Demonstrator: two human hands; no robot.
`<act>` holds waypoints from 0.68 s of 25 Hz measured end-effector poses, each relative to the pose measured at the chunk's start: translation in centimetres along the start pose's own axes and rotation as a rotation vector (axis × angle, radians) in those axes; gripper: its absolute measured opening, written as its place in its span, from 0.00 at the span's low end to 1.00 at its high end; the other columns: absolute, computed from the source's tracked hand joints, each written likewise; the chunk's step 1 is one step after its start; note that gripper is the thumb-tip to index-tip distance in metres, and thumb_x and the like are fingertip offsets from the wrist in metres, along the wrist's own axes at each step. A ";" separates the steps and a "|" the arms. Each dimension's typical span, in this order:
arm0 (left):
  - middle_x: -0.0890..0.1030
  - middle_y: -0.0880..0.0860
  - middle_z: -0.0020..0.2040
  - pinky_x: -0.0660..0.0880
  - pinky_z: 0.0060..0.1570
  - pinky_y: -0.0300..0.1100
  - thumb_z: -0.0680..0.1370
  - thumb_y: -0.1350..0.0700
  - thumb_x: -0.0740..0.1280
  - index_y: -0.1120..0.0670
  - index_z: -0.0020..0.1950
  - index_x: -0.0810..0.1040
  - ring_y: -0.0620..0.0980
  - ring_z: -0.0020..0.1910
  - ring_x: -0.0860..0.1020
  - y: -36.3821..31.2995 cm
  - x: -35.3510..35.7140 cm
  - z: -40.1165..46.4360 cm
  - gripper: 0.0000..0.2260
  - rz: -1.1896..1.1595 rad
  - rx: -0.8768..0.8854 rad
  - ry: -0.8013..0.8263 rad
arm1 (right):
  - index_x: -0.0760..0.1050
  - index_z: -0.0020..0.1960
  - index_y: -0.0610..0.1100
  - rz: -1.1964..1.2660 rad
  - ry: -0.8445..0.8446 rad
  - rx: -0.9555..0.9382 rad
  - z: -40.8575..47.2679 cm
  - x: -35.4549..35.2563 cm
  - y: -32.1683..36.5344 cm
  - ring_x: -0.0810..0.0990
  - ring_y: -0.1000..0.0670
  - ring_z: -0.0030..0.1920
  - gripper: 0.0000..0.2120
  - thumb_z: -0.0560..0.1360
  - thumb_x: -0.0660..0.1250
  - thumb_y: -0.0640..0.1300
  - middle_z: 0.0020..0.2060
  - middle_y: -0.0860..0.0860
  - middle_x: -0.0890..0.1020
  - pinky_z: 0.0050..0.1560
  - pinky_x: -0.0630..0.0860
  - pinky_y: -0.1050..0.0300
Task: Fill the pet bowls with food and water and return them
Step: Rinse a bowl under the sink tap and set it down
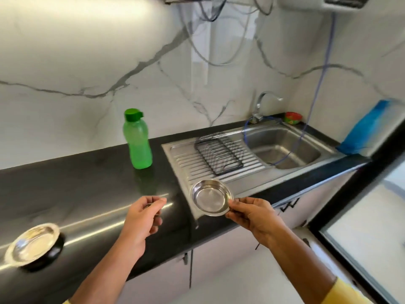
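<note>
While the right hand [252, 212] pinched an empty bowl [210, 197] by its rim over the counter edge, presumably bound for the sink [282, 145], the left hand [142, 218] hung loosely curled, seemingly empty.

The scene is bright, lit by a strip light [72, 5] under the cabinet and daylight from the right. Long glare streaks the black counter [76, 185]. Wide-angle distortion bends the edges; the left bowl [32, 243] is motion-blurred.
</note>
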State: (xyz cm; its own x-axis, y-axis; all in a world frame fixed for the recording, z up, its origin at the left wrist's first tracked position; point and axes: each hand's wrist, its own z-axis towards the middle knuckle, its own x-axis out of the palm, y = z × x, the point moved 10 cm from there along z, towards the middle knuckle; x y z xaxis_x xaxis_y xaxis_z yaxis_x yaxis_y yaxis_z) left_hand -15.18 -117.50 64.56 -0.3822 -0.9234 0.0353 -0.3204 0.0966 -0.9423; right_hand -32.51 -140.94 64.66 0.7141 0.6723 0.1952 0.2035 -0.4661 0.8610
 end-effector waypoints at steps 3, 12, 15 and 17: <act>0.75 0.50 0.33 0.65 0.28 0.39 0.77 0.58 0.71 0.57 0.50 0.81 0.45 0.27 0.71 -1.7 6.7 2.5 0.04 0.027 0.036 0.091 | 0.83 0.51 0.31 0.057 -0.080 -0.007 3.3 -6.5 3.8 0.88 0.47 0.39 0.08 0.74 0.73 0.35 0.46 0.36 0.87 0.36 0.84 0.60; 0.77 0.54 0.35 0.69 0.28 0.40 0.77 0.57 0.72 0.58 0.50 0.81 0.49 0.31 0.74 -5.9 25.8 13.8 0.06 0.063 0.035 0.303 | 0.80 0.50 0.31 0.182 -0.362 -0.095 15.8 -23.2 16.8 0.87 0.49 0.31 0.06 0.74 0.73 0.32 0.39 0.40 0.85 0.37 0.85 0.59; 0.79 0.54 0.35 0.70 0.28 0.39 0.77 0.57 0.71 0.58 0.51 0.81 0.50 0.32 0.76 -7.2 30.0 16.4 0.06 0.092 0.047 0.319 | 0.79 0.49 0.32 0.184 -0.442 -0.107 20.6 -27.8 19.9 0.86 0.49 0.32 0.05 0.75 0.72 0.32 0.41 0.39 0.85 0.38 0.85 0.58; 0.79 0.54 0.35 0.71 0.28 0.39 0.77 0.57 0.71 0.59 0.52 0.81 0.50 0.33 0.76 -7.6 32.4 18.1 0.06 0.098 0.042 0.320 | 0.79 0.49 0.32 0.144 -0.486 -0.103 24.5 -30.7 21.6 0.85 0.48 0.34 0.04 0.75 0.72 0.32 0.41 0.39 0.84 0.38 0.84 0.59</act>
State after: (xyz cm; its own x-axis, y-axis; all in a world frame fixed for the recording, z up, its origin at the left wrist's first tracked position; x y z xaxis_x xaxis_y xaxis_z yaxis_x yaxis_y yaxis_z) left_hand -9.43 -154.88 66.87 -0.6646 -0.7462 0.0398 -0.2347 0.1578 -0.9592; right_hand -33.68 -185.72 65.76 0.9637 0.2491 0.0958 0.0304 -0.4591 0.8879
